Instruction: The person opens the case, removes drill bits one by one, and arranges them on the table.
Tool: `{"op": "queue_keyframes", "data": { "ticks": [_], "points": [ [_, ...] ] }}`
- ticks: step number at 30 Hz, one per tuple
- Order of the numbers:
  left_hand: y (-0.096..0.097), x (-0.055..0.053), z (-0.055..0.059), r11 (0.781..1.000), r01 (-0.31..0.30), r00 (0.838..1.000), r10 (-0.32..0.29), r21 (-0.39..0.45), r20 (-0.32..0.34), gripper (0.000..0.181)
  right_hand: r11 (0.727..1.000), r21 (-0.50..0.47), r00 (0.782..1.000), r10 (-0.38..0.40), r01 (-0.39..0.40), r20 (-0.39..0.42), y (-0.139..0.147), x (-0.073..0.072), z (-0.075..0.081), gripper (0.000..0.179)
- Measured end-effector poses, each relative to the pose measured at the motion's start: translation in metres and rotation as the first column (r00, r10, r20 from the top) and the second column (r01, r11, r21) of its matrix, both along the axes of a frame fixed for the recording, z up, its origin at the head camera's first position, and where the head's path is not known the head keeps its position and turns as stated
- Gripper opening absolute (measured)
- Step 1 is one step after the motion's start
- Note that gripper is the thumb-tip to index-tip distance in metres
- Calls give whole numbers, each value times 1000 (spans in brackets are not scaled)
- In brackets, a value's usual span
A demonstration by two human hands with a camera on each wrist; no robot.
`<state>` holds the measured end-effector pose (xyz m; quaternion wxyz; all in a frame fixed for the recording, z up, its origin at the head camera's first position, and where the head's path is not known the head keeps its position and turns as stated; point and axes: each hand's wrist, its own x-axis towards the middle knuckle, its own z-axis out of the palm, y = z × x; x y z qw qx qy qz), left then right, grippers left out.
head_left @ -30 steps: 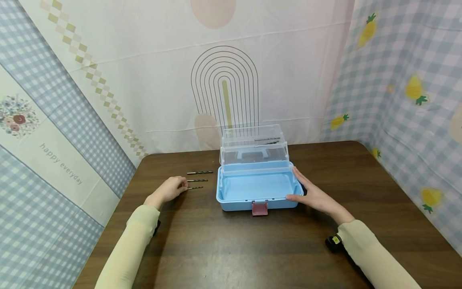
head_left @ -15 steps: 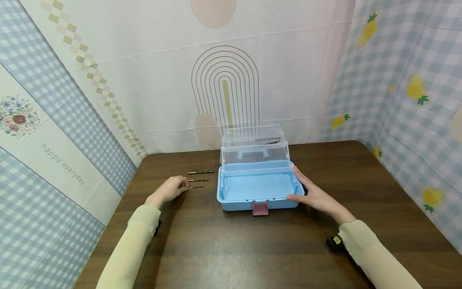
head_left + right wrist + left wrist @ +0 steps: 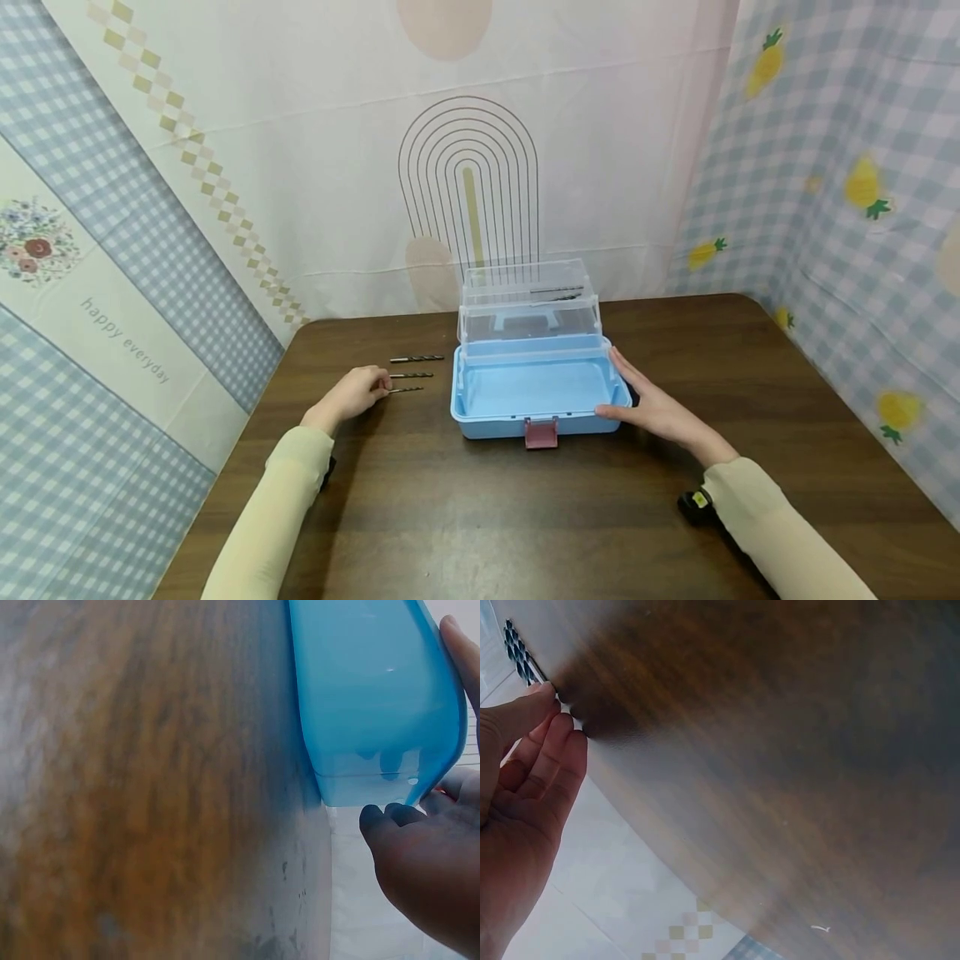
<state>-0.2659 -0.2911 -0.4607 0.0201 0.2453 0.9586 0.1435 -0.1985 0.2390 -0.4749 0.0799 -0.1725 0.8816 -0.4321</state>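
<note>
In the head view, my left hand [image 3: 358,390] pinches the shank of the nearest of three dark drill bits on the table. That drill bit [image 3: 408,389] points right, toward the toolbox. Just behind it lie a middle drill bit [image 3: 414,375] and a thicker far drill bit [image 3: 420,358], roughly parallel. The left wrist view shows the thumb and fingertips [image 3: 546,690] meeting at a bit's shank. My right hand [image 3: 656,406] holds the right end of the light blue toolbox [image 3: 495,427], thumb on its front rim and fingers spread along the side.
The toolbox stands open, its clear tiered trays [image 3: 487,321] raised at the back. Slim dark bits [image 3: 558,297] show in the upper tray. A pink latch [image 3: 541,433] hangs at the front. The brown wooden table [image 3: 465,525] ends at a patterned cloth backdrop [image 3: 337,183].
</note>
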Motion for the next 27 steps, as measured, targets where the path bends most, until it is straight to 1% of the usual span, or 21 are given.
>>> {"op": "queue_keyframes", "data": {
  "ticks": [7,9,12,16,21,27],
  "points": [
    [0,-2,-2,1000,3,1000,-3,8,0,5,1000,-10,1000,-1,1,9,0,1,1,105],
    [0,-2,-1,1000,5,1000,-6,11,5,4,1000,-7,1000,-1,1,7,1,1,3,105],
    [-1,-3,1,1000,-9,1000,9,18,26,6,1000,4,1000,4,-4,4,1,1,5,105],
    [-2,-5,7,999,-33,999,31,40,37,10,1000,1,1000,6,-6,1,0,0,3,105],
    [-1,-9,17,998,-31,999,30,60,17,7,1000,-10,1000,11,-11,4,0,0,0,105],
    [2,-17,29,997,-33,999,34,72,-1,3,1000,-5,1000,10,-10,-4,0,-2,0,105]
  ]
}}
